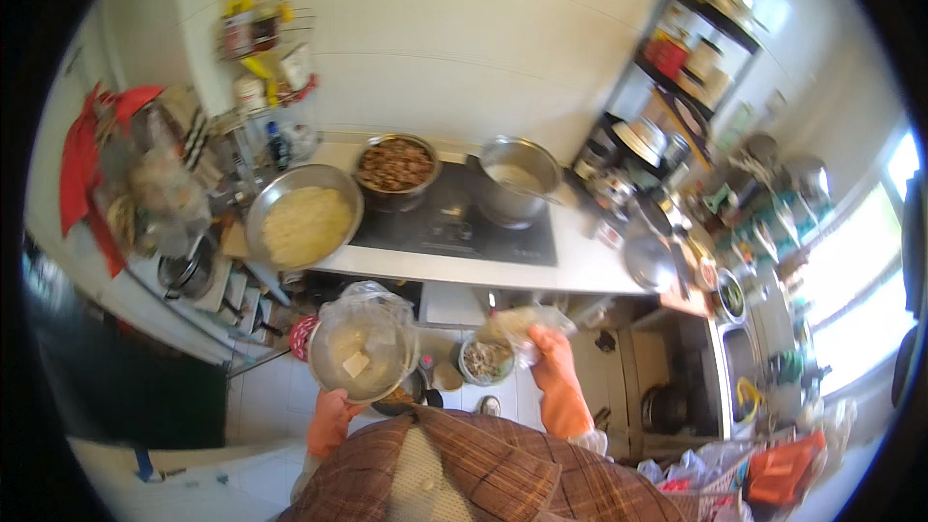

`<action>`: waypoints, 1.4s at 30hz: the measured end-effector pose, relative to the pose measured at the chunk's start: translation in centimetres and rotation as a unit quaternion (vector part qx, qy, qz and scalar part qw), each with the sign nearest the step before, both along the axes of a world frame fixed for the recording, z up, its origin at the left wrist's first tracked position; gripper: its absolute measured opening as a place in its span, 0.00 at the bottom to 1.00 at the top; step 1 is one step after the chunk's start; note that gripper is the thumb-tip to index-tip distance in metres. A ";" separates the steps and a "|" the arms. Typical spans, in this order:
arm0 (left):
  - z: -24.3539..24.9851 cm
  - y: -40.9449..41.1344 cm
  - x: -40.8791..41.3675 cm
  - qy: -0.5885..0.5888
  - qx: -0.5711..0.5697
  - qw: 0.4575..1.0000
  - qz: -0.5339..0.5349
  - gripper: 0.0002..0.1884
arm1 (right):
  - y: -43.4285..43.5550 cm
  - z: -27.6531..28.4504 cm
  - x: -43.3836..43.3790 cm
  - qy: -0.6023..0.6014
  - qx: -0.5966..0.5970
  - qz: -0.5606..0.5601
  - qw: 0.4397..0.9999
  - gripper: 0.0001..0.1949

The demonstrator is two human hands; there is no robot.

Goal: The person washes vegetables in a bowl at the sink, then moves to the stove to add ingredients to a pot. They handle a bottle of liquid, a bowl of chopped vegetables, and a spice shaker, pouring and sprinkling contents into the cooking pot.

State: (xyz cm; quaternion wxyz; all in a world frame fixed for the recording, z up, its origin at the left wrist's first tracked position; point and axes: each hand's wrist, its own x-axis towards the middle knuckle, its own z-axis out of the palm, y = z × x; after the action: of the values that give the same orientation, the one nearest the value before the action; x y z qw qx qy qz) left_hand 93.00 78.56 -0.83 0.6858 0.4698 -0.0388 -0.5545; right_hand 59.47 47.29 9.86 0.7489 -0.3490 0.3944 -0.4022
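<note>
My left hand [332, 415] grips the near rim of a metal bowl [326, 370], held in front of my body below the counter's edge. Inside the bowl lie a crumpled clear plastic bag [362, 312] and a small pale, squarish piece [355, 364]. My right hand [552, 359] is closed around a clear plastic bag [523, 322] with pale, loose contents that I cannot identify. That bag hangs above and beside a bucket [487, 361] of mixed scraps on the floor.
A wide metal basin [357, 214] of pale yellow food overhangs the counter's left edge. On the black cooktop [449, 221] stand a pot of brown chunks [395, 165] and a steel pot [511, 196]. A wok lid [647, 263], cutting board [689, 299] and sink [739, 355] are on the right.
</note>
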 end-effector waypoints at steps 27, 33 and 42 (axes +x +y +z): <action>-0.9 8.3 2.2 0.071 0.089 0.952 0.285 0.31 | -10.4 6.1 24.5 -0.184 -0.059 0.261 0.946 0.15; 0.3 7.5 2.2 -0.037 0.101 0.965 0.237 0.28 | -10.7 11.3 31.1 -0.115 -0.060 0.260 0.957 0.11; -2.1 6.3 13.6 0.048 0.118 0.982 0.136 0.24 | -15.8 12.4 43.6 -0.031 -0.301 0.313 0.900 0.14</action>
State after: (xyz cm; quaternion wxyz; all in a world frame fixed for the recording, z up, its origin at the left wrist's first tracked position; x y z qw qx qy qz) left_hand 106.60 84.85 -2.95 0.6955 0.5213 0.1245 -0.4787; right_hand 103.03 31.47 22.24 0.7069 -0.6508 0.1018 -0.2575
